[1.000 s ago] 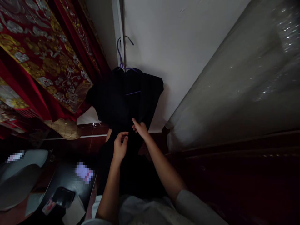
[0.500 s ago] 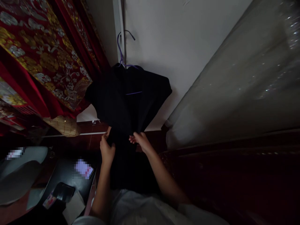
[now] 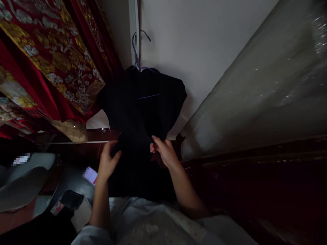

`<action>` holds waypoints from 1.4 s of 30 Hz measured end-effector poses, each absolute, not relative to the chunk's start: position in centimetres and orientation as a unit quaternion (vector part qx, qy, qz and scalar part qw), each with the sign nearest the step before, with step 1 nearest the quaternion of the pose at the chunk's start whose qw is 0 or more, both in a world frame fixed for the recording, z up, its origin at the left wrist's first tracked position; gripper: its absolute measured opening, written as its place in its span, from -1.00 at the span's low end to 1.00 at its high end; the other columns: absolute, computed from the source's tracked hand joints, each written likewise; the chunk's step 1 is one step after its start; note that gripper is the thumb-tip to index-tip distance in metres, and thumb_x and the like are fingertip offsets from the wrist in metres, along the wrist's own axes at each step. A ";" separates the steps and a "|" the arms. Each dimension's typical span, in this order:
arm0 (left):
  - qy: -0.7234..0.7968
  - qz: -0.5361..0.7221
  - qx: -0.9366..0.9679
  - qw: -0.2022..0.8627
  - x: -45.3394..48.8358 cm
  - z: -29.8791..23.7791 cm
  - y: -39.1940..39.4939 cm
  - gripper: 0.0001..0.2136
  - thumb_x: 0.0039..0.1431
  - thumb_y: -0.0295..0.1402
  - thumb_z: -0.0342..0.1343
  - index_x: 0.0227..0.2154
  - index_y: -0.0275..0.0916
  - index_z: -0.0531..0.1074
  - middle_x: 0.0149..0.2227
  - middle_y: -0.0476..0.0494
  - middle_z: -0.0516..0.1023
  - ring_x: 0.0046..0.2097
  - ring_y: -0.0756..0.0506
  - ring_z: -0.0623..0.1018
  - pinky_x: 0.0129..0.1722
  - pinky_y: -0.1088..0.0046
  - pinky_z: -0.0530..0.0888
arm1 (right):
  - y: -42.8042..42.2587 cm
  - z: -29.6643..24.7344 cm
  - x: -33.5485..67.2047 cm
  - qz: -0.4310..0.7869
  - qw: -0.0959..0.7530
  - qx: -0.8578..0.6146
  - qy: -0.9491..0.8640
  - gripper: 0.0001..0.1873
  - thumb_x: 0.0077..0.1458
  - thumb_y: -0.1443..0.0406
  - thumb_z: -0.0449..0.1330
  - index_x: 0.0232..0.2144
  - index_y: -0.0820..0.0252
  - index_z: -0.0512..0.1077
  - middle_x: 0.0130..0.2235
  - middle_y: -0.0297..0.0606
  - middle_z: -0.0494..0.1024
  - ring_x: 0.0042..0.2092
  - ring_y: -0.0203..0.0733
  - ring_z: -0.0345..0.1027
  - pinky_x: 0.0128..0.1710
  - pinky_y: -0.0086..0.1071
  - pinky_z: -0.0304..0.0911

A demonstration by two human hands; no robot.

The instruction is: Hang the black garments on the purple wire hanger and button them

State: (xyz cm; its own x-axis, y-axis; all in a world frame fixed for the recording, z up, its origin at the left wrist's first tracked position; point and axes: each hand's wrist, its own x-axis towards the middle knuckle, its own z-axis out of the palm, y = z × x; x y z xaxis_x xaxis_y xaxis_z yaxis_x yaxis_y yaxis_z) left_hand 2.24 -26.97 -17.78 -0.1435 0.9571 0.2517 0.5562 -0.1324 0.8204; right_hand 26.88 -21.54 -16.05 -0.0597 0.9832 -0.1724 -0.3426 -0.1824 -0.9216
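Bottom centre of frame: pale sleeves and shirt front (image 3: 143, 224), both forearms reaching up from them.

Lower left: dark tabletop (image 3: 63, 180) bearing a lit phone (image 3: 90, 175), a dark flat case (image 3: 71, 199) and a white paper; further left, a grey padded object (image 3: 25, 180).

Centre, left of middle: left hand (image 3: 108, 163), blurred, fingers loosely spread and laid against the left edge of the black garment (image 3: 143, 112). Cannot tell whether any cloth is caught between them.

Centre, right of middle: right hand (image 3: 166, 151), fingertips pinched narrow on a fold of the same garment at its lower right part.

Middle of frame: black garment, hung flat against the wall from a purple hanger (image 3: 136, 51), short sleeves spread to either side, lower part dropping between the two hands down to the shirt front. Hanger bar visible as a thin purple line across the chest.

Right half: dark red wooden panel (image 3: 255, 190) low, a cloudy translucent sheet (image 3: 255, 95) slanting above it.

Upper left: red cloth with gold and silver embroidery (image 3: 51, 51), a netted beige piece below it.

Top centre: white wall (image 3: 194, 51), hanger hook caught at a vertical white edge.
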 end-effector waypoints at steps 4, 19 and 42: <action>0.480 0.446 0.707 0.265 10.0 -16.9 -23.7 -0.82 0.33 -0.33 0.13 -0.05 -0.21 0.46 -0.08 -0.19 0.56 -0.04 -0.13 0.57 0.01 0.33 0.48 | -22.2 -15.9 26.4 0.621 0.494 -0.435 -0.426 -0.44 0.01 -0.12 0.35 -0.62 0.24 0.40 -0.63 -0.31 0.40 -0.56 -0.35 0.27 -0.53 -0.45 0.16; 0.499 0.506 0.668 0.221 12.9 -18.3 -21.8 -0.96 0.28 -0.43 0.11 -0.24 -0.24 0.43 -0.26 -0.12 0.53 -0.23 -0.09 0.54 -0.18 0.41 0.45 | -21.6 -15.9 27.8 0.613 0.469 -0.437 -0.462 -0.50 -0.06 -0.08 0.43 -0.38 0.24 0.49 -0.44 -0.28 0.52 -0.46 -0.33 0.33 -0.48 -0.44 0.22; 0.583 0.316 0.740 0.112 12.2 -20.8 -19.2 -0.90 0.21 -0.50 0.11 -0.38 -0.18 0.39 -0.36 -0.09 0.50 -0.35 -0.11 0.50 -0.34 0.41 0.32 | -8.6 -6.3 26.8 0.580 0.574 -0.377 -0.438 -0.73 0.04 0.17 0.32 -0.54 0.21 0.42 -0.64 -0.45 0.27 -0.66 -0.49 0.01 -0.69 -0.50 -0.22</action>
State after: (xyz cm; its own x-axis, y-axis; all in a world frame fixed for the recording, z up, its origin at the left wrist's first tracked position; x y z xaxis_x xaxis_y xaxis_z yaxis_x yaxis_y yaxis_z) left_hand 12.22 -19.17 -20.77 0.1196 0.9336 0.3377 0.7925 -0.2947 0.5340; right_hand 26.82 -8.56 -6.35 -0.0569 0.9963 0.0651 -0.3357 0.0423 -0.9410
